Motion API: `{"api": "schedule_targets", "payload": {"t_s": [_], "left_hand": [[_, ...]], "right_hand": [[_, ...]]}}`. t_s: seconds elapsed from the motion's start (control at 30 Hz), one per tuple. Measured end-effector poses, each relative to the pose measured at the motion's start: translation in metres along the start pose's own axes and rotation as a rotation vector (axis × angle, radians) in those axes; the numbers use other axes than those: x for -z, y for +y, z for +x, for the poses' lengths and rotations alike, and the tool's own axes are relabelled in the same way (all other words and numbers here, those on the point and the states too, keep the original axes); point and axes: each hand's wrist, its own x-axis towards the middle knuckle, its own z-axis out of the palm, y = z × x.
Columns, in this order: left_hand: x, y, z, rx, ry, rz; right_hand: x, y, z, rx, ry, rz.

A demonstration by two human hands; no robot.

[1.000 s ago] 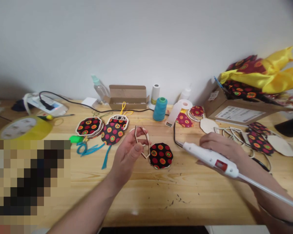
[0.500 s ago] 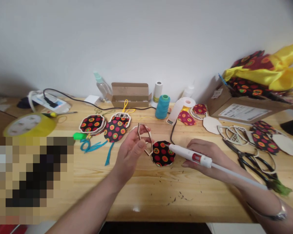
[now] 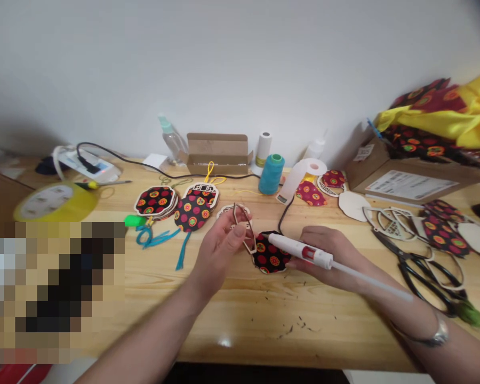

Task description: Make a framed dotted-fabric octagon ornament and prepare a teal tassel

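Note:
Between the thumb and fingers of my left hand (image 3: pixel 224 248) is a thin wooden frame (image 3: pixel 251 242), tilted on edge. My right hand (image 3: pixel 330 256) is wrapped round a white hot glue gun (image 3: pixel 298 250), whose nozzle points left, close to the frame's edge. Whether the tip touches the frame, I cannot tell. Under the nozzle lies a black floral fabric-covered piece (image 3: pixel 270 261) on the table. Behind my left fingers a pale cut-out lattice piece (image 3: pixel 228 210) is partly hidden.
Left of my hands lie a floral pouch with a blue tassel (image 3: pixel 196 210) and a stack of fabric-covered pieces (image 3: pixel 155 201). Blue thread (image 3: pixel 271 175) and a tape roll (image 3: pixel 312 167) stand behind. Black scissors (image 3: pixel 420 274) and a cardboard box (image 3: pixel 408 178) are at right.
The glue gun has moved left, its nozzle now nearer the wooden frame. My left hand still holds the frame. The whole view has shifted slightly.

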Motion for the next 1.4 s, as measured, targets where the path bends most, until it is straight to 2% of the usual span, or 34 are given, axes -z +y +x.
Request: {"api": "schedule_targets", "payload": {"t_s": [0.57,0.8,1.13,1.4], "left_hand": [[-0.001,0.000,0.002,0.028,-0.032,-0.031],[-0.002,0.000,0.004,0.053,0.076,-0.038],[-0.004,0.000,0.003,0.074,0.078,-0.079],[-0.002,-0.002,0.004,0.087,0.062,-0.095]], "right_hand": [[-0.003,0.002,-0.002,-0.021,0.042,0.041],[-0.010,0.002,-0.001,0.040,0.027,0.040],[-0.008,0.004,-0.001,-0.067,0.023,0.022],[-0.001,0.006,-0.006,-0.141,0.076,0.056]]}}
